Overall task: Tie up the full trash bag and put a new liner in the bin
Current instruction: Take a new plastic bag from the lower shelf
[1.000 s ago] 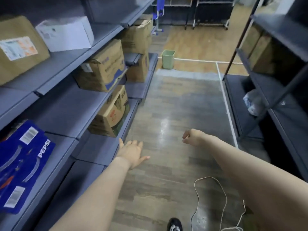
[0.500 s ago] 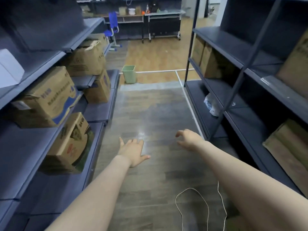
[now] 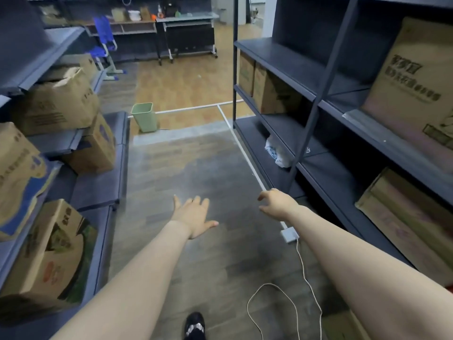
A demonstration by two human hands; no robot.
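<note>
View has swung right since a second ago, so the right-hand shelving now fills that side and the bin sits closer. Left hand (image 3: 193, 215) spread flat, right hand (image 3: 275, 202) loosely curled, both empty. White cable (image 3: 302, 263) loops on the floor by the right foot: trip risk. Aisle between shelf edges is clear to the green bin (image 3: 144, 117), well ahead on the left. No bag or liner visible on it.

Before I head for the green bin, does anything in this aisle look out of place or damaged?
Yes. A loose white cord loops across the floor just ahead of the shoe, a likely trip hazard. A crumpled white bag lies on the right bottom shelf, and one left-shelf cardboard box has a torn top flap.
</note>
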